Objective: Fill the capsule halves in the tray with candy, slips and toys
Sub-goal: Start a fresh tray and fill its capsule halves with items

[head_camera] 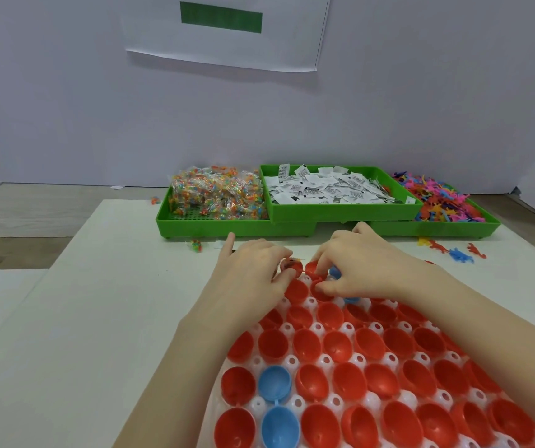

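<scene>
A white plastic tray [324, 362] with round sockets is filling the near right of the view, running off the bottom and right edges. Red plastic capsule halves [311, 383] are sitting open side up in most sockets, with two blue plastic capsule halves [275, 383] among them near the tray's left edge. To the left of the tray, the white table sheet [82, 318] is lying bare, giving wide room on that side; its left edge is meeting a wood-toned surface [17, 215].

Both forearms are reaching forward over the tray and converging at its far rim. The left hand [253, 270] is curling its fingers around a red capsule half holding something small and multicoloured [292, 266], its index finger sticking out straight toward the bins. The right hand [363, 263] is arching knuckles-up, with fingertips pinching the rim of a red capsule half [316, 279] at the tray's far end; a blue piece is showing under its fingers.

Beyond the hands, a narrow strip of sheet is separating them from three green plastic bins: the left bin [211, 226] holding clear packets of coloured candy [217, 195], the raised middle bin [343, 213] holding white printed paper slips [327, 189], the right bin [437, 229] holding small bright rubbery toy figures [437, 202]. A few loose toy figures [453, 250] are lying on the sheet near the right bin, and a stray candy packet [196, 245] is lying in front of the left one. A pale wall [66, 108] is closing off the back.
</scene>
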{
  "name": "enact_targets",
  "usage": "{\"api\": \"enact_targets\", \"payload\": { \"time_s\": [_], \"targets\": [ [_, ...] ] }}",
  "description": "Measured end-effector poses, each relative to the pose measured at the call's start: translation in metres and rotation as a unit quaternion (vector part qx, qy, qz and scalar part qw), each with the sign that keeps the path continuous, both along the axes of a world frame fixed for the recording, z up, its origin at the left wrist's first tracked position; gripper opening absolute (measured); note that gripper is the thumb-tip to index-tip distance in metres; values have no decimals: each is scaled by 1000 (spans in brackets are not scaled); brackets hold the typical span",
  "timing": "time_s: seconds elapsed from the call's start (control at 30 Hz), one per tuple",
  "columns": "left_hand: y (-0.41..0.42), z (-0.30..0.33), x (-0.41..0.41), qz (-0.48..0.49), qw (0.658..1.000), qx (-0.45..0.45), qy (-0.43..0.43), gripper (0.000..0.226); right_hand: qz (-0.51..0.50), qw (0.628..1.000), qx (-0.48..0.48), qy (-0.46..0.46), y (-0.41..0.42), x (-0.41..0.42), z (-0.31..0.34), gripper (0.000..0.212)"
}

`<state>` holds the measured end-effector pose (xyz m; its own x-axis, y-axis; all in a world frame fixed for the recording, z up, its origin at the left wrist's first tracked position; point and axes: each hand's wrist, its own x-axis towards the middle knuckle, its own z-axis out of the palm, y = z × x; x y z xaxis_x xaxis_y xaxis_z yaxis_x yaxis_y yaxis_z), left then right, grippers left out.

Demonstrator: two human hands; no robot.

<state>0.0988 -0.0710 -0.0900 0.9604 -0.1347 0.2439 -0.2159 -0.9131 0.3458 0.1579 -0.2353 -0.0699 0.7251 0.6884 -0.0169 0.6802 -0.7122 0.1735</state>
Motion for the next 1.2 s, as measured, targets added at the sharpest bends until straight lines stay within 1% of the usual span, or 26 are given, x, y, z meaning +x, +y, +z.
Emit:
{"api": "enact_targets", "payload": {
  "time_s": [0.17,0.2,0.27,0.37,0.43,0.47,0.5,0.53,0.57,0.6,0.63,0.67,0.7,0.73,0.77,0.8,0.83,0.87,0.9,0.93,0.97,1.0,1.07,1.13,1.2],
  "targets": [
    [2,1,1,9,1000,-20,-13,36,-12,1000,11,21,1,-1,1,31],
    [3,1,1,14,999,-30,-21,36,-16,999,17,27,1,-2,1,27],
    [6,1,0,30,997,-47,-45,35,-24,999,24,29,2,-4,3,13],
    [13,3,-1,53,994,-68,-73,33,-27,998,36,36,2,-6,9,20],
    [16,3,-4,51,991,-94,-82,30,-20,994,85,68,-5,-8,22,24],
    [18,3,-6,48,987,-125,-91,27,-22,985,136,100,-13,-8,30,24],
    [20,3,-9,48,978,-172,-105,24,-33,968,203,142,-24,-8,39,23],
    [23,4,-11,55,965,-226,-126,20,-50,943,280,173,-36,-8,46,21],
    [28,6,-11,70,948,-274,-144,16,-76,915,356,177,-51,-3,51,19],
    [33,8,-10,88,931,-321,-149,15,-113,888,420,150,-68,5,52,16],
    [41,10,-7,103,912,-372,-138,17,-162,864,466,101,-87,17,50,13],
    [49,12,-2,110,892,-424,-112,17,-222,843,487,44,-105,31,46,13],
    [56,14,5,116,875,-462,-80,16,-287,824,488,3,-122,45,41,17],
    [62,14,13,127,874,-464,-58,14,-342,811,474,-15,-138,58,34,21],
    [67,13,21,148,888,-431,-52,12,-382,809,447,-11,-150,70,28,24],
    [71,10,31,173,909,-375,-57,13,-404,819,408,8,-159,80,21,28],
    [74,7,41,194,932,-302,-61,19,-410,836,362,30,-164,89,14,31],
    [77,5,50,210,953,-215,-45,27,-403,856,321,43,-165,96,7,35],
    [77,2,59,226,967,-121,-6,35,-392,871,291,50,-164,102,2,37],
    [77,-1,66,242,969,-35,44,42,-382,881,275,52,-161,106,-2,38],
    [77,-4,73,254,963,32,86,48,-378,885,267,52,-158,110,-6,38],
    [76,-6,78,265,955,68,110,52,-378,887,261,50,-155,114,-10,38],
    [74,-8,88,295,943,85,131,56,-392,880,264,54,-149,122,-16,41],
    [71,-8,98,328,929,92,144,60,-415,857,300,60,-147,129,-18,44],
    [68,-6,106,361,919,74,139,60,-435,836,329,55,-148,135,-19,39]
  ]
}}
